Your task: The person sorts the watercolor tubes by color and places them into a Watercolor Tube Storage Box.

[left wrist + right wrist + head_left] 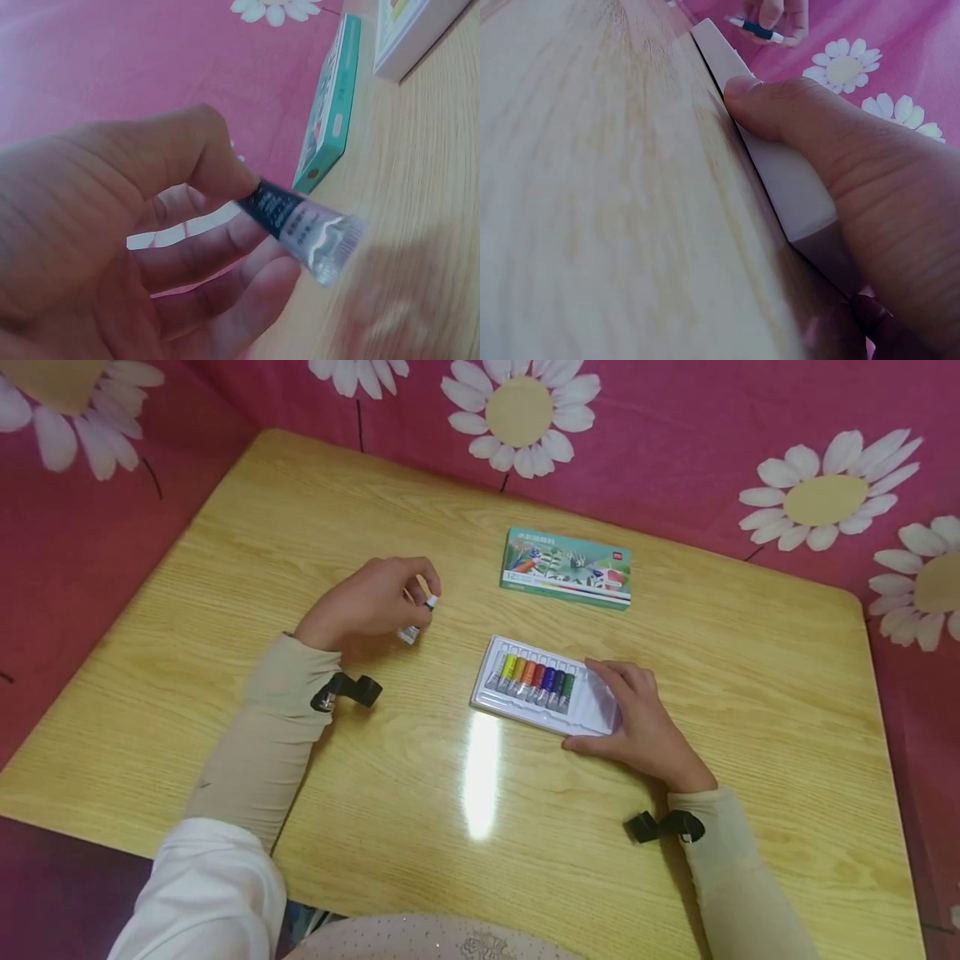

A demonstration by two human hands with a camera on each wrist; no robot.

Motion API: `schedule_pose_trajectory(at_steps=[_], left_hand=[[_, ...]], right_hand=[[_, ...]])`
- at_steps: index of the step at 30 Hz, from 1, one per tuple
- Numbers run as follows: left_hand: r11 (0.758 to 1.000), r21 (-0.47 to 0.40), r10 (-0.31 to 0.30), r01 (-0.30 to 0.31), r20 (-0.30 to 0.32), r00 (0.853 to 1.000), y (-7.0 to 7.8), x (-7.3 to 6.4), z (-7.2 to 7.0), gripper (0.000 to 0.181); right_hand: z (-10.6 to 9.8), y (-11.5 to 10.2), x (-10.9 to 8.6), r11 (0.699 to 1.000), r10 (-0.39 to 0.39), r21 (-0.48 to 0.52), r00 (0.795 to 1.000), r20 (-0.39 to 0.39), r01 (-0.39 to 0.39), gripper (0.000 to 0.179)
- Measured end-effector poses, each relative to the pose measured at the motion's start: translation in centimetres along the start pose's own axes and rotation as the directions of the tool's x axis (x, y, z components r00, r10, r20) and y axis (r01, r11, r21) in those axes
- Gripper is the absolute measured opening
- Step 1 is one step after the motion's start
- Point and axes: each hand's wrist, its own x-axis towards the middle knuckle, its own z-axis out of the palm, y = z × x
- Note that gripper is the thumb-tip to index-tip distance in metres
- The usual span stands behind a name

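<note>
Left hand (pixel 372 600) pinches 1 dark tube (pixel 300 230); right hand (pixel 641 727) grips white tray (pixel 596 703) (coloured tubes (pixel 528 675) inside).

Head cam's up high on the near side of the white tray (pixel 592 703), facing forward and down, far enough back to get most of the tabletop (pixel 405 793). Left wrist cam's left of the tray, crazy close, looking past the left grip (pixel 112 202). Right wrist one's low by the tray's right end, aimed leftward along it. All three catch the tray.
</note>
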Motion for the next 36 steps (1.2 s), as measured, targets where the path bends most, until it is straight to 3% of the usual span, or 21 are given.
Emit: schedule_pose_trajectory(at_steps=[7, 19, 23, 29, 36], left_hand=[[0.999, 0.006, 0.036, -0.036, 0.001, 0.999, 1.8, 0.8, 1.3, 0.025], [0.998, 0.027, 0.061, -0.063, 0.093, 0.994, 4.7, 2.6, 4.3, 0.032], [0.995, 0.046, 0.086, -0.090, 0.090, 0.992, 5.8, 3.2, 5.5, 0.030], [0.985, 0.012, 0.170, -0.171, 0.088, 0.982, 7.4, 4.0, 7.4, 0.032], [0.982, 0.008, 0.186, -0.189, 0.142, 0.972, 9.0, 4.7, 9.0, 0.033]], right_hand=[[0.1, 0.1, 0.0, 1.000, 0.014, -0.001, 1.000, 0.013, -0.014, 0.114], [-0.2, 0.1, 0.0, 1.000, 0.003, -0.002, 1.000, 0.016, -0.003, 0.115], [-0.3, 0.1, 0.0, 1.000, 0.006, -0.002, 1.000, 0.018, -0.006, 0.115], [-0.5, 0.1, -0.1, 1.000, 0.003, 0.006, 1.000, 0.019, -0.003, 0.114], [-0.8, 0.0, -0.1, 1.000, 0.001, 0.027, 1.000, 0.026, -0.001, 0.119]])
